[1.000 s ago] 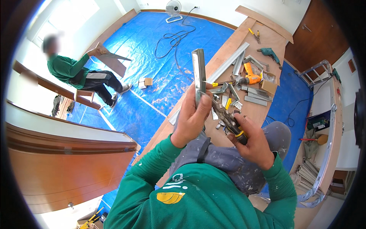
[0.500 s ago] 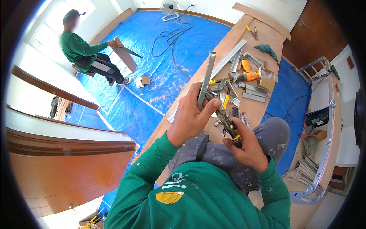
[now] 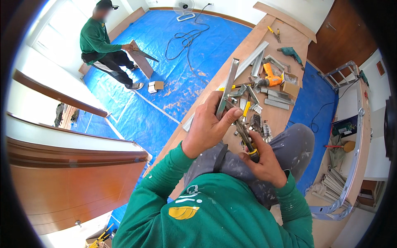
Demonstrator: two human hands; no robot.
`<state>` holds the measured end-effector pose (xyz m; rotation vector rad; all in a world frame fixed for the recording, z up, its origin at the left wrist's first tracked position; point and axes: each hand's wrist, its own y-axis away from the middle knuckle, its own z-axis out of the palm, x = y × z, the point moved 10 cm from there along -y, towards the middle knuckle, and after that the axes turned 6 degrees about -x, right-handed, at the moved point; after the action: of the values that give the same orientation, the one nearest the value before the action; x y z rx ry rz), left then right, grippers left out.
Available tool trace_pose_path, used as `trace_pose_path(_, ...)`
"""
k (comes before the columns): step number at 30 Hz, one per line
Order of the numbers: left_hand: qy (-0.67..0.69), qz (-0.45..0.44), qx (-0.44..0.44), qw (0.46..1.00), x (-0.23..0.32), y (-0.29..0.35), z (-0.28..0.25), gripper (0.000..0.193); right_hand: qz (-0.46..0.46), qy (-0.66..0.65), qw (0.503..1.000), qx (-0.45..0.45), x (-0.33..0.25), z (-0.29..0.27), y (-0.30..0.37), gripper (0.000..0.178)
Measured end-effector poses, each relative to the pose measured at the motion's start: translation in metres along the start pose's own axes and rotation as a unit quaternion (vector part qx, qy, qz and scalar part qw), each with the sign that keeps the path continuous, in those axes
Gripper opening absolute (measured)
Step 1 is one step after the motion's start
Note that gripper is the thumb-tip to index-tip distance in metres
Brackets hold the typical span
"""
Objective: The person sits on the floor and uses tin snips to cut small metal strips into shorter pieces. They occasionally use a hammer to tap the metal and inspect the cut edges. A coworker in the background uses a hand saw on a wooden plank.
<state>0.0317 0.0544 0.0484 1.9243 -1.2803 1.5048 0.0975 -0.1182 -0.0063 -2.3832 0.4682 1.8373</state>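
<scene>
since a moment ago your view has tipped, and the co-worker (image 3: 103,45) now stands upright. your left hand (image 3: 209,124) is clamped on a grey metal rail (image 3: 227,89), tilted above the long wooden board (image 3: 289,39). your right hand (image 3: 262,159) grips a yellow-banded tool (image 3: 246,138). a small brown carton (image 3: 289,87) sits near the board's right edge.

Over on the blue tarp (image 3: 173,82) a person in green (image 3: 101,45) handles a wooden board (image 3: 140,62). An orange drill (image 3: 271,78) and metal strips (image 3: 275,102) lie on the worktop (image 3: 289,39); a white fan (image 3: 183,8) stands beyond.
</scene>
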Motion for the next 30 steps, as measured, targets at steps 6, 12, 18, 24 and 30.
trace_pose_path(6,0.061,-0.05,-0.01,0.997,-0.007,0.003,0.006,0.054,0.023,-0.118,0.993,-0.023,0.022,0.027,0.006,0.064)
trace_pose_path(12,0.127,-0.05,-0.012,0.991,-0.02,0.007,0.014,0.052,0.01,-0.187,0.981,-0.04,0.028,0.044,0.003,0.063)
trace_pose_path(18,0.133,-0.038,-0.006,0.99,-0.017,0.01,0.015,0.05,0.001,-0.191,0.98,-0.047,0.03,0.053,0.003,0.061)
trace_pose_path(24,0.117,0.01,0.01,0.993,-0.02,0.011,0.012,0.046,0.001,-0.189,0.981,-0.047,0.032,0.058,0.002,0.068)
trace_pose_path(30,0.128,-0.005,-0.002,0.992,-0.02,0.013,0.012,0.047,0.01,-0.224,0.973,-0.06,0.036,0.066,0.003,0.073)
